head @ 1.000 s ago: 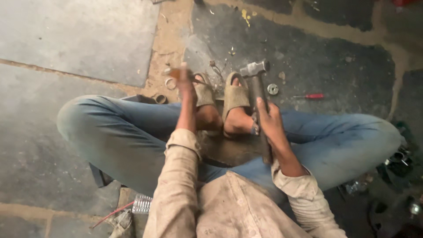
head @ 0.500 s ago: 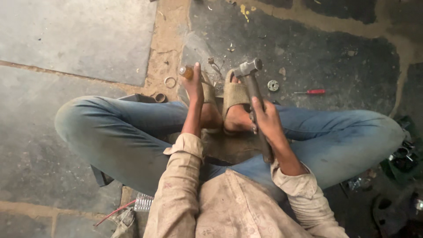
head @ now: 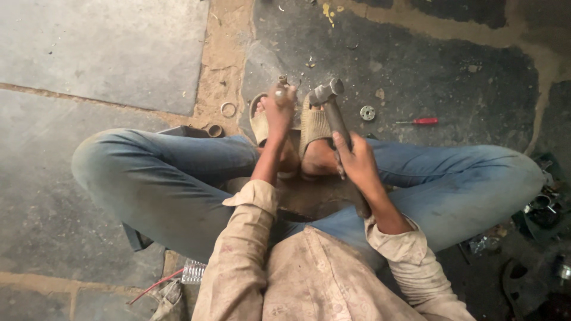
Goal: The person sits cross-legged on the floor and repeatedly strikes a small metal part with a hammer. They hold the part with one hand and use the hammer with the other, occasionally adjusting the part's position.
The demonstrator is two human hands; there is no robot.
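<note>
Between the sandalled feet of a person seated on the stone floor [head: 416, 71], the left hand [head: 279, 110] holds a small metal part [head: 281, 86] upright, fingers closed around its lower end so that only the top shows above the fist. The right hand [head: 357, 163] is wrapped tight on the handle of a hammer [head: 333, 107]. The handle's long axis runs from the right hand forward and slightly leftward; the steel head lies just to the right of the metal part, near it but apart, at about the same level. The left hand is the nearer to the part, the right well back along the handle. A metal ring [head: 228, 109], a washer [head: 367, 112] and a red-handled screwdriver [head: 419, 121] lie on the floor beyond the feet.
</note>
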